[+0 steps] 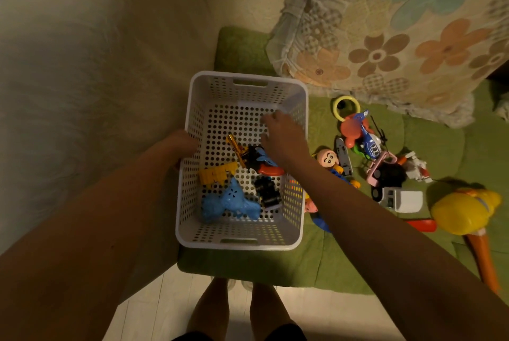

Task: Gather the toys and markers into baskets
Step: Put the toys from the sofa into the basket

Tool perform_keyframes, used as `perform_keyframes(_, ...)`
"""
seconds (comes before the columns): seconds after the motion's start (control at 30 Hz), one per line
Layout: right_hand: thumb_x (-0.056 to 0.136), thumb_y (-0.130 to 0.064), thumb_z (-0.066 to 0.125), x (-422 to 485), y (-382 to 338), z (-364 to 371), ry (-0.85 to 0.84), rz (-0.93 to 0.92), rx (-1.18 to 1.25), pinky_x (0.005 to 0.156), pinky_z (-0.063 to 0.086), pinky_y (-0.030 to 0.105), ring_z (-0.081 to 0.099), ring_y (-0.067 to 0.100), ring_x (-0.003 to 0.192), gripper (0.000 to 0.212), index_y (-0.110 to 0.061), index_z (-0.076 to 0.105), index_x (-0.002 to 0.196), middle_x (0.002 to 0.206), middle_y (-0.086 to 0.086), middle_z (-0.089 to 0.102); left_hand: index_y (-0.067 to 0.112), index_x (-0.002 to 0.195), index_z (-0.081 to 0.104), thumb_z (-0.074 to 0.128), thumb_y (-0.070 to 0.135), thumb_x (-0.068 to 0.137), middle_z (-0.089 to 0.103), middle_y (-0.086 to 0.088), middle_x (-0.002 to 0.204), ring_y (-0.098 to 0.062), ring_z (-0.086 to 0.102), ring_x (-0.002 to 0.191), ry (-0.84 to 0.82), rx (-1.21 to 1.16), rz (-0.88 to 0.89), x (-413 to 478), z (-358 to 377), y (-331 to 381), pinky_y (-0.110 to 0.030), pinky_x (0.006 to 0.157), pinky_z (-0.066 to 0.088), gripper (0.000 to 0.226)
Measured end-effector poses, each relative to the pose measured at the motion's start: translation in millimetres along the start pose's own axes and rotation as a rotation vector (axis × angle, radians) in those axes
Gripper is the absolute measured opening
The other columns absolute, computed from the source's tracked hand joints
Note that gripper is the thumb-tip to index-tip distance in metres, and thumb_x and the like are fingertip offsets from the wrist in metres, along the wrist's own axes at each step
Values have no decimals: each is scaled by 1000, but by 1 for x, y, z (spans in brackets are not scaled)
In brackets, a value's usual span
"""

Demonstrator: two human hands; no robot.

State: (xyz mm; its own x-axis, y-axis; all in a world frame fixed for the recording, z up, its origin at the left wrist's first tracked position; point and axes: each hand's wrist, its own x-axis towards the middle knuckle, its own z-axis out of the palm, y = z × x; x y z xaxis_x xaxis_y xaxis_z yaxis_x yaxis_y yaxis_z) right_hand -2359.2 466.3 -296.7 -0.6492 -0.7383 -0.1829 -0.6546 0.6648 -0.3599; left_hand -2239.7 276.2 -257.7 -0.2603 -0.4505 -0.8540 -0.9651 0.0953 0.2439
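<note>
Left hand [183, 145]: reaching in from the lower left, nearest the lens, and gripping the left wall of the white basket [242, 244]; its fingers are mostly hiding behind the wall.
Right hand [283, 134]: hovering over the basket's middle, fingers loosely spread, holding nothing visible.
Green mat [358, 258]: lying under the basket and the toys.
Basket: sitting at frame centre, already holding a blue toy [228, 203], a yellow block [217, 174] and a black car [267, 192].
Loose toys [370, 142]: lying heaped to the right of the basket.
Yellow duck toy [465, 211]: lying at far right, well apart, its orange handle running toward the lower right.
Doll [326, 160]: lying just beside the basket's right wall, near the right forearm.
Coming move: probably calling for the right hand, being the nearer and free one, to swing rightward over the wall.
Markers: none showing.
</note>
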Motion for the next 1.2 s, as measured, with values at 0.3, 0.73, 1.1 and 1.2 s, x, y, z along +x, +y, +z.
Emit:
perform_keyframes(0.3, 82, -1, 50, -6, 69, -48, 202, 421, 93, 76, 28, 29, 51, 36, 110, 36, -4, 55, 118, 122, 16, 50, 9, 82, 46, 41, 6, 96, 56, -12, 80, -23, 56, 68, 2, -18, 0, 2, 2, 0, -37, 64, 49, 15)
perform_keyframes(0.73, 79, -42, 65, -61, 89, 36, -698, 338, 25, 103, 43, 49, 40, 35, 131, 67, -21, 43, 139, 143, 11, 41, 10, 76, 42, 39, 6, 97, 53, -12, 76, -23, 54, 65, 24, -25, -7, 0, 4, 0, -34, 54, 45, 22)
perform_keyframes(1.1, 86, -31, 67, -89, 80, 56, -490, 344, -26, 98, 45, 57, 34, 42, 132, 73, -25, 28, 146, 147, 17, 26, 9, 74, 41, 39, 4, 97, 53, -12, 74, -22, 53, 64, 32, -28, -10, -4, 7, 0, -32, 54, 46, 24)
perform_keyframes(1.2, 79, -49, 63, -87, 83, 48, -438, 319, 74, 96, 45, 57, 37, 46, 127, 65, -27, 40, 135, 138, 16, 41, 9, 74, 41, 40, 6, 97, 53, -11, 75, -22, 53, 65, 31, -24, -9, -4, 7, 0, -32, 55, 46, 23)
